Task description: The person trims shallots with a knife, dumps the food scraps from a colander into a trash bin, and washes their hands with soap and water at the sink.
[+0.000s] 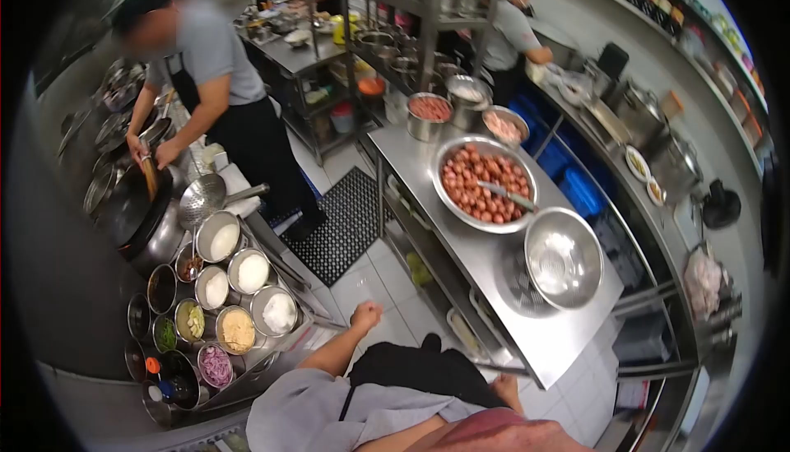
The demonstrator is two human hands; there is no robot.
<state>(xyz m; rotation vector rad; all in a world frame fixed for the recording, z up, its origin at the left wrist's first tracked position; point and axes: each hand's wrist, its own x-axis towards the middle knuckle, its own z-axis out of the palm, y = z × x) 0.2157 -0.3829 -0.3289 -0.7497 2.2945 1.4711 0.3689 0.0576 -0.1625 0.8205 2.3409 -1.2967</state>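
My left hand (367,315) hangs over the tiled floor, between the row of ingredient pots and the steel table. Its fingers are curled closed, and nothing shows in them. Low beside the table's near corner is my right hand (506,388), small and partly hidden, so its fingers cannot be made out. On the steel table (547,353) stands a wide metal bowl (436,180) of small red onions, with a knife (506,194) lying across them. An empty-looking metal bowl (564,259) sits next to it, tilted. Neither hand touches these things.
Metal pots of white, yellow and chopped ingredients, including sliced purple onion (216,366), line the left counter. Beyond it, a co-worker (218,74) works at a wok (136,209). A black mat (346,213) covers the aisle floor. Another person (508,37) stands farther back.
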